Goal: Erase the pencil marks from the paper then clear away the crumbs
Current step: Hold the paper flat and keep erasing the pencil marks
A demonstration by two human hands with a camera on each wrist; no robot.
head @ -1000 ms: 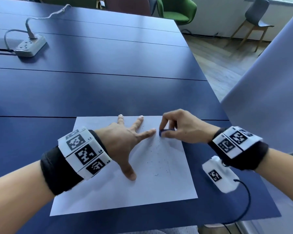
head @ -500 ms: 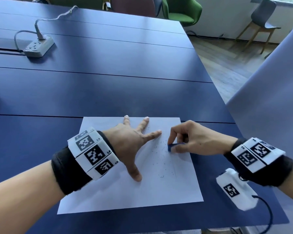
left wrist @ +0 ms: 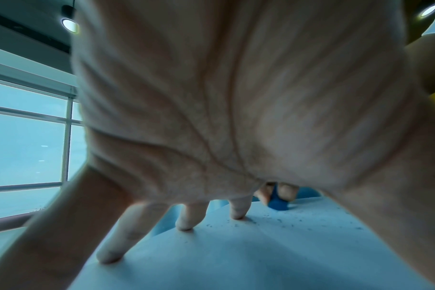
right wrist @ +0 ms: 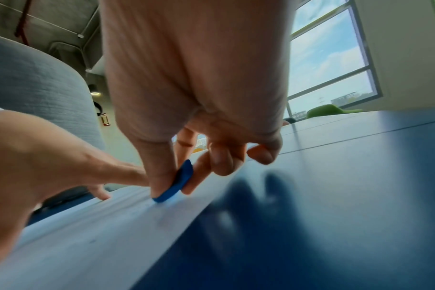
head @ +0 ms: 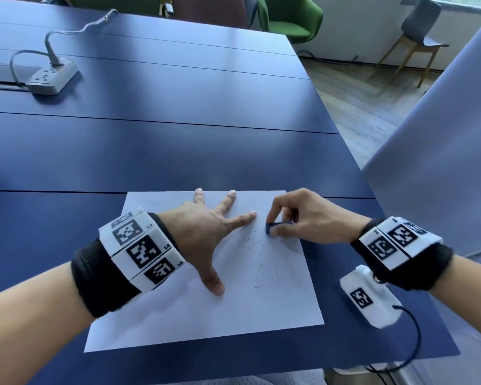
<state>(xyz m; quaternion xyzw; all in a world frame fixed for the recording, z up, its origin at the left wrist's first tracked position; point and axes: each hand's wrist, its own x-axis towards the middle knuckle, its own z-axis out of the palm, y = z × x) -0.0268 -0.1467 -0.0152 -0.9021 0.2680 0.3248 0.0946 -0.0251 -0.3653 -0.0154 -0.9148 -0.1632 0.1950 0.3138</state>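
Note:
A white sheet of paper [head: 178, 315] lies on the dark blue table [head: 150, 151] near its front edge. My left hand [head: 206, 232] presses flat on the sheet with fingers spread wide. My right hand [head: 303, 218] pinches a small blue eraser [head: 272, 226] between thumb and fingers, its lower edge on the paper close to the left index fingertip. Dark eraser crumbs [head: 257, 259] and faint pencil marks are scattered across the right half of the sheet. In the right wrist view the eraser [right wrist: 176, 182] touches the paper [right wrist: 87, 245]; in the left wrist view the eraser [left wrist: 277, 202] shows beyond the fingers.
A grey power strip [head: 53, 76] with its cable sits at the table's far left. Green and dark chairs [head: 289, 20] stand beyond the far edge, and a grey chair [head: 419, 37] on the wooden floor at right. A grey panel [head: 442, 148] rises right of the table.
My right hand has slid the eraser back and forth on the paper's upper right, out to the right and back toward the left index finger. More crumbs lie on the sheet. The left hand stays planted.

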